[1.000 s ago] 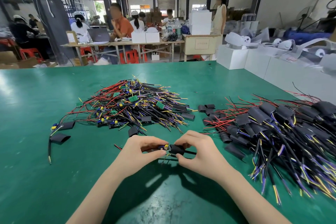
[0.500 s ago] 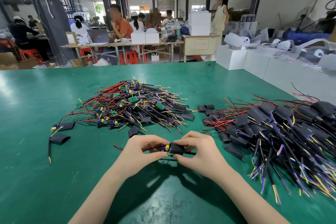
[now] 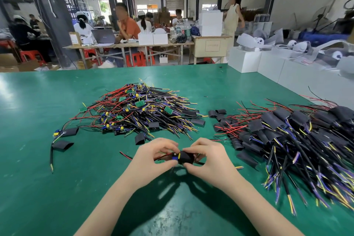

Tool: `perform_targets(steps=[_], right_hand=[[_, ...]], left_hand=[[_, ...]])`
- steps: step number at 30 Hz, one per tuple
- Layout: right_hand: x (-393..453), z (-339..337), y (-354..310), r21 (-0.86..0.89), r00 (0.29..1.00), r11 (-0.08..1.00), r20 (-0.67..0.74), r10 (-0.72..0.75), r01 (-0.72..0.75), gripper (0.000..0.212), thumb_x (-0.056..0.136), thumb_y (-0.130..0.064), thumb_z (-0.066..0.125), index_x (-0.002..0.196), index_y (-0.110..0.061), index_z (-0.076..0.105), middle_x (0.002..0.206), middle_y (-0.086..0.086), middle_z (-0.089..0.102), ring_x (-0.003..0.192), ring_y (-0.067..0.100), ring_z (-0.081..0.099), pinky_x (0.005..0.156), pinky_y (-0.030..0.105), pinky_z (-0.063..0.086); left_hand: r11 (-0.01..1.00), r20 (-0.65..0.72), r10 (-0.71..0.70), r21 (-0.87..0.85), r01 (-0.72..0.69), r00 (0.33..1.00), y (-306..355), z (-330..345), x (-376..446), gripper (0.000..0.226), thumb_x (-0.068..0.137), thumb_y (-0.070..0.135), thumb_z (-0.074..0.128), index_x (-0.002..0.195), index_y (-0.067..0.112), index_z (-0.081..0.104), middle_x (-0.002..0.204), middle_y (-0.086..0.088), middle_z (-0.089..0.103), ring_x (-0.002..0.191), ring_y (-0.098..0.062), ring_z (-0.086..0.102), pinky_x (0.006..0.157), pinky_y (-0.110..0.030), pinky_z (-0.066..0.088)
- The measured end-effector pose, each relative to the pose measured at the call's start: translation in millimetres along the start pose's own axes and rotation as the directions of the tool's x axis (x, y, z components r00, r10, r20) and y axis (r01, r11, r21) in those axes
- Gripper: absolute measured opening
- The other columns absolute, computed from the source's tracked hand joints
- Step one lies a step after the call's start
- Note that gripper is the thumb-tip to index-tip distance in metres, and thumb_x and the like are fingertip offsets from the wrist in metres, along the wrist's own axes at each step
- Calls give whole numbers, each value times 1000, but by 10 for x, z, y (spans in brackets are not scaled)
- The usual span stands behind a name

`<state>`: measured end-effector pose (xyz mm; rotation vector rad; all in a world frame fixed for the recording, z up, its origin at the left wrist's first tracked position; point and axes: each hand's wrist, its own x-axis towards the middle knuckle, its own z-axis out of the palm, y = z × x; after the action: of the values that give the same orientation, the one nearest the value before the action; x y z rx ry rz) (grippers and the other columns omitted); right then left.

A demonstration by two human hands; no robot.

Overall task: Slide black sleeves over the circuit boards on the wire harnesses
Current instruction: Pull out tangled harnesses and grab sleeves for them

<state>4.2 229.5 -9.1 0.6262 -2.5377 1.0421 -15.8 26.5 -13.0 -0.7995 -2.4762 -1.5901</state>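
The sleeve [image 3: 185, 157] is a soft, black, flat tube with a dull skin. It sits low in the middle, just above the green table [image 3: 57, 188], held between two hands. Its long side runs left to right, and its open mouth faces left. A small board [image 3: 175, 157] with a blue and a yellow part pokes out of that mouth. Thin red wires [image 3: 125, 155] run off to the left, and a black cable [image 3: 200, 163] runs off to the right.

The left hand [image 3: 151, 161] pinches the board end with curled fingers and thumb. The right hand [image 3: 207, 159] has its fingers curled round the sleeve and grips it.

Behind the hands lies a messy pile [image 3: 138, 111] of red, black, yellow and purple wires with little green boards showing. To the right lies a second pile [image 3: 297, 136] where the wires wear smooth black sleeves. A few loose sleeves [image 3: 216, 114] lie flat between the piles. One more harness [image 3: 63, 136] lies alone on the left.
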Motion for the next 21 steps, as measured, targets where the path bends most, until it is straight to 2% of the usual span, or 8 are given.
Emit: perform_targets(steps=[2, 4, 6, 13, 17, 21], right_hand=[[6, -23, 14, 10, 999, 1000, -37, -9, 9, 28, 67, -21, 76, 95, -23, 76, 84, -4, 63, 68, 10, 58, 69, 29, 52], [10, -30, 8, 5, 998, 999, -46, -39, 39, 26, 68, -21, 76, 94, -23, 75, 84, -5, 62, 68, 9, 57, 68, 24, 50], [4, -24, -2, -4, 998, 998, -34, -58, 58, 26, 70, -22, 75, 95, -22, 75, 85, -5, 61, 68, 7, 55, 68, 21, 48], [-12, -11, -17, -21, 999, 999, -2, -50, 50, 25, 70, -19, 76, 95, -20, 76, 83, -3, 62, 65, 9, 54, 67, 26, 49], [-14, 10, -27, -5, 999, 999, -3, -49, 49, 19, 72, -19, 75, 91, -19, 77, 80, -2, 63, 62, 8, 54, 65, 30, 50], [-16, 27, -21, -17, 998, 998, -17, -59, 59, 19, 74, -20, 75, 93, -19, 77, 82, -4, 63, 63, 6, 54, 66, 31, 51]], left_hand=[[993, -17, -95, -78, 93, 995, -7, -43, 6, 31, 77, 0, 77, 99, 19, 67, 103, 1, 70, 88, -16, 71, 82, -23, 54], [987, -84, -148, -80, 141, 985, -20, -68, 11, 28, 74, 5, 82, 93, 21, 67, 91, -2, 72, 78, -13, 70, 75, -19, 53], [985, -96, -165, -74, 159, 982, -25, -66, 15, 25, 72, 7, 84, 87, 21, 69, 81, -4, 72, 73, -12, 69, 72, -17, 51], [991, -60, -120, -62, 116, 991, -19, -14, 8, 23, 71, -1, 82, 83, 15, 70, 80, -5, 73, 74, -15, 70, 72, -17, 52], [999, -76, -37, 36, 40, 996, -9, 49, -3, 28, 70, -10, 76, 82, 13, 68, 79, -1, 72, 74, -15, 70, 74, -22, 56], [991, -54, -121, -54, 119, 991, -5, 66, -4, 22, 73, -10, 76, 79, 10, 68, 76, -6, 73, 69, -15, 70, 69, -20, 54]])
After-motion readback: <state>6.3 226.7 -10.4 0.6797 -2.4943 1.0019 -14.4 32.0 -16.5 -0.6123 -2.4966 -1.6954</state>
